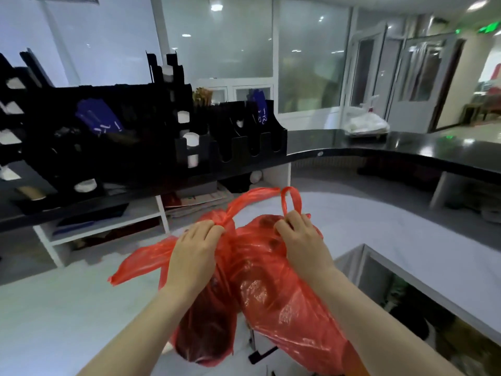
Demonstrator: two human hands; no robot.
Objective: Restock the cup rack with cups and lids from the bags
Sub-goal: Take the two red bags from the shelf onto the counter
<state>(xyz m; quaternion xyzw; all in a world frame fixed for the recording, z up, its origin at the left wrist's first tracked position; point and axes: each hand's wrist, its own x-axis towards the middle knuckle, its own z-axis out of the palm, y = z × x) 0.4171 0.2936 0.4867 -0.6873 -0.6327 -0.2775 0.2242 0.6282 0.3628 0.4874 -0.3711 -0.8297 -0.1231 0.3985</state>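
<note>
Two red plastic bags hang side by side over the white desk. My left hand [196,248] grips the gathered neck of the left red bag [206,329]. My right hand [301,237] pinches the looped handle of the right red bag [282,289]. Dark round shapes show through the plastic; what they are I cannot tell. The black cup rack [103,126] stands on the dark counter at the upper left, with white cups [191,139] in its slots and blue sleeves leaning in it.
A curved black counter [379,153] runs across the back to the right, with a white bag [366,126] on it. White shelves [108,229] with papers sit under the counter. A grey cabinet edge [406,270] lies to my right. Glass walls and doors stand behind.
</note>
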